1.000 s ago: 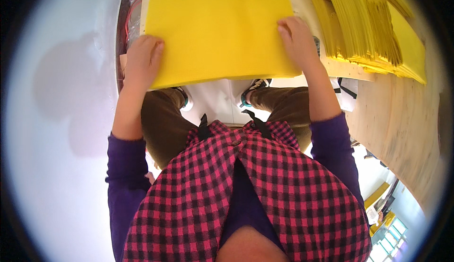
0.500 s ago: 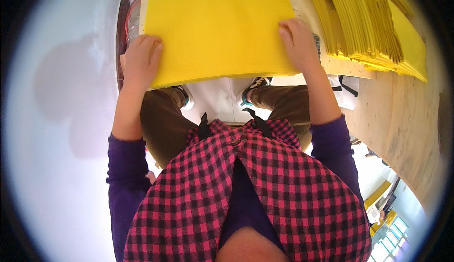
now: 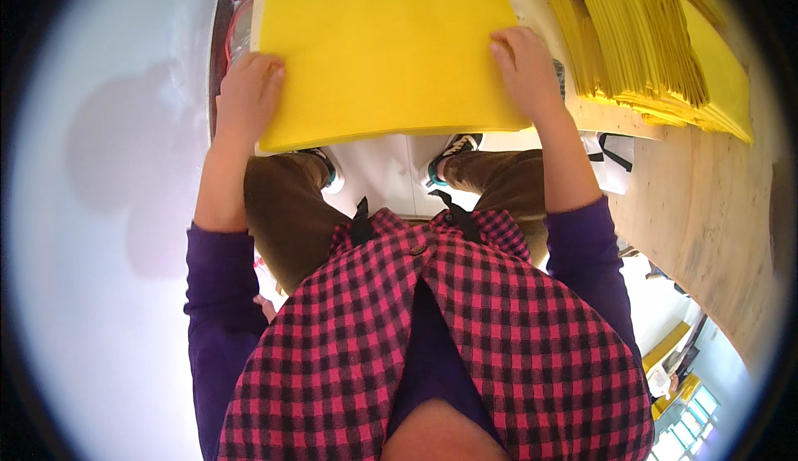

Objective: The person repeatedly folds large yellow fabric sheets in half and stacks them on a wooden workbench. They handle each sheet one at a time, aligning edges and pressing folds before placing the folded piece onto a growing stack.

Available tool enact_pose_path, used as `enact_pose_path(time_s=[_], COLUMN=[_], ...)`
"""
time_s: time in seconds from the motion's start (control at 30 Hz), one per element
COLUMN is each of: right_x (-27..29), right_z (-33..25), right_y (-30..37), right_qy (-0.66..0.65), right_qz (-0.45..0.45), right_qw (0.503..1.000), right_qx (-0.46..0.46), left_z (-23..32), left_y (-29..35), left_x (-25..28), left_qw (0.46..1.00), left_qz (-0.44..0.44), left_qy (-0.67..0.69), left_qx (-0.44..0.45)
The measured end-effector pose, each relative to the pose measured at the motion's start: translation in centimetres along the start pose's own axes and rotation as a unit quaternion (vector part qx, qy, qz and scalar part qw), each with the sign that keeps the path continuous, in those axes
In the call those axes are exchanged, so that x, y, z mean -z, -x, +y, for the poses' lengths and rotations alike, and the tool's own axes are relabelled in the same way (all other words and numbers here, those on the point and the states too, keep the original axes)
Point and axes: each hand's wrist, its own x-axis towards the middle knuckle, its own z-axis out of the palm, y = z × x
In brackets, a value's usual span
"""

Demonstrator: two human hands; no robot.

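A flat yellow fabric sheet [image 3: 386,54] lies on the table before me, its near edge slightly bowed and hanging over the table's front. At its left side my left hand [image 3: 248,99] is closed on the edge, fingers curled over it. My right hand [image 3: 525,70] does the same at the right edge, its thumb and fingertips bent inward. Both hands stand at about the same height along the sheet. Whether it is one layer or several cannot be made out, and the undersides of both hands are hidden.
Several folded yellow fabric pieces [image 3: 628,45] are piled at the upper right on a wooden tabletop [image 3: 698,203]. A white wall [image 3: 108,236] runs close along my left. Beside the sheet's left edge is a dark wooden frame [image 3: 220,37]. My shoes [image 3: 453,153] show below the table.
Both hands have shifted slightly away from me along the sheet's sides. The sheet's near edge has moved a little the same way, mostly at its left corner.
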Motion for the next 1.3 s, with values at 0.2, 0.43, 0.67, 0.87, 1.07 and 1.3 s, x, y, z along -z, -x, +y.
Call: enact_pose_path(time_s=[0.2, 0.43, 0.67, 0.87, 1.07, 1.3], right_x=[0.4, -0.1, 0.4, 0.3, 0.4, 1.2], right_z=[0.3, -0.6, -0.2, -1.5, -1.2, -2.5], right_y=[-2.8, 0.7, -2.0, 1.5, -1.9, 1.3], right_qy=[0.011, 0.005, 0.000, -0.024, -0.008, -0.028], right_qz=[0.023, -0.005, -0.001, -0.030, -0.013, -0.039], right_qw=[1.000, 1.000, 1.000, 0.999, 1.000, 0.999], right_qx=[-0.014, 0.007, -0.026, -0.012, -0.016, -0.005], left_z=[-0.3, 1.0, 0.8, 0.8, 0.1, 1.0], left_y=[-1.6, 1.5, -0.3, 2.1, -1.4, 1.7], left_x=[0.5, 0.0, 0.7, 1.1, 1.3, 0.6], left_qw=[0.998, 0.999, 1.000, 0.999, 0.997, 0.999], left_qz=[0.036, 0.005, 0.021, 0.048, 0.072, 0.021], left_qy=[-0.019, 0.007, 0.014, 0.013, 0.017, 0.040], left_qx=[-0.041, -0.036, -0.004, -0.011, -0.027, -0.004])
